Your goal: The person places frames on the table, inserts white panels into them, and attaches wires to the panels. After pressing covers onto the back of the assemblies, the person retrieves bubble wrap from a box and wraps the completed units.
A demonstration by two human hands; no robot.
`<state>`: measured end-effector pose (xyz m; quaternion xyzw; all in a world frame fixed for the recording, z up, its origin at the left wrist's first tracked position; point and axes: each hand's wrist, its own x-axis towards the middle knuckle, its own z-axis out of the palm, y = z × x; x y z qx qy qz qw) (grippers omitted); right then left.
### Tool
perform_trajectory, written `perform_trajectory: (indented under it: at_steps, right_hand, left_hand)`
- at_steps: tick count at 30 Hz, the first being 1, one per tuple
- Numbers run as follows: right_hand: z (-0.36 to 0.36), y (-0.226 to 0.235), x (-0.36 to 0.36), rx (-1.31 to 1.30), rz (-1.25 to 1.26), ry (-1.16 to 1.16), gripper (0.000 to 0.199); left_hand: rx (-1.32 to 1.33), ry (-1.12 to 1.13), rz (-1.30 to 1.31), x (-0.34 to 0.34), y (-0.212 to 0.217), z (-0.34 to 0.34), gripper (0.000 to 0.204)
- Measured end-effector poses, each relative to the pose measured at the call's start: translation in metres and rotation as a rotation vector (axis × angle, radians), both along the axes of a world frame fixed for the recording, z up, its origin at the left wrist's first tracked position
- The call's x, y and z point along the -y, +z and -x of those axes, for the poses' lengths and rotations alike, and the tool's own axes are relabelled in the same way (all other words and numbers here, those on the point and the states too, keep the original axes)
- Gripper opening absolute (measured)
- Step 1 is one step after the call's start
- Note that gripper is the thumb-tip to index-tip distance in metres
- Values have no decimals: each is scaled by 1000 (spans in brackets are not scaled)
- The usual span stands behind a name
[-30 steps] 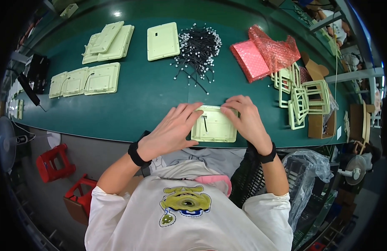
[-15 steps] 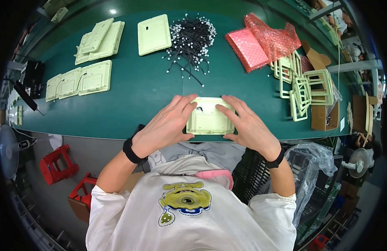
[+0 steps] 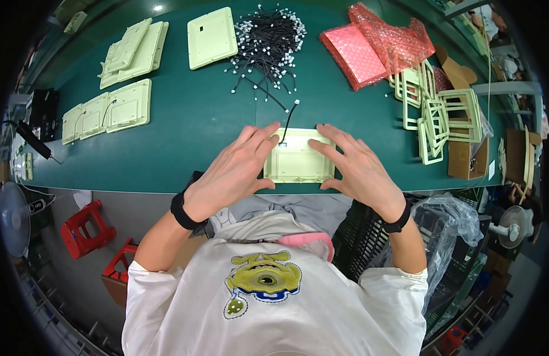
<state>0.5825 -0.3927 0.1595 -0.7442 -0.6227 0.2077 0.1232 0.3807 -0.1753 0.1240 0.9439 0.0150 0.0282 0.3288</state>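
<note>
A pale yellow-green plastic panel [image 3: 299,161] lies at the near edge of the green table, between my two hands. Along its left side my left hand [image 3: 238,159] grips it, thumb at the near corner and fingers at the far one. My right hand [image 3: 363,166] holds the right side the same way, its index finger reaching over the panel's face. From a small slot near the panel's far left corner comes a short black cable [image 3: 290,118]; its white connector end points away from me over the table.
Beyond lies a pile of black cables [image 3: 268,44] with white connectors. More panels [image 3: 129,105] rest at the left, one larger panel [image 3: 211,38] at the back. Red bubble wrap [image 3: 360,56], pale frames [image 3: 431,127] and a cardboard box [image 3: 468,161] occupy the right.
The black cable now sticks out past the panel's far edge; before, only a small dark bit showed at the slot. Both hands keep their hold, and the view has shifted slightly.
</note>
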Motion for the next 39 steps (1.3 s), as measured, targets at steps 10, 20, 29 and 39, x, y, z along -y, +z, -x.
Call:
perform_trajectory:
  at_steps: [10, 20, 29, 39]
  right_hand:
    - [5, 3, -11, 27, -82, 86, 97]
    - [82, -6, -90, 111, -159, 198, 94]
    - [93, -7, -215, 63, -173, 230, 89]
    - [96, -11, -242, 18, -148, 97, 90]
  left_hand:
    - [76, 9, -49, -1, -1, 3, 87]
    - [-13, 150, -17, -61, 16, 82, 104]
    - [100, 836, -183, -142, 6, 179, 104]
    - [76, 1261, -301, -283, -23, 285, 143]
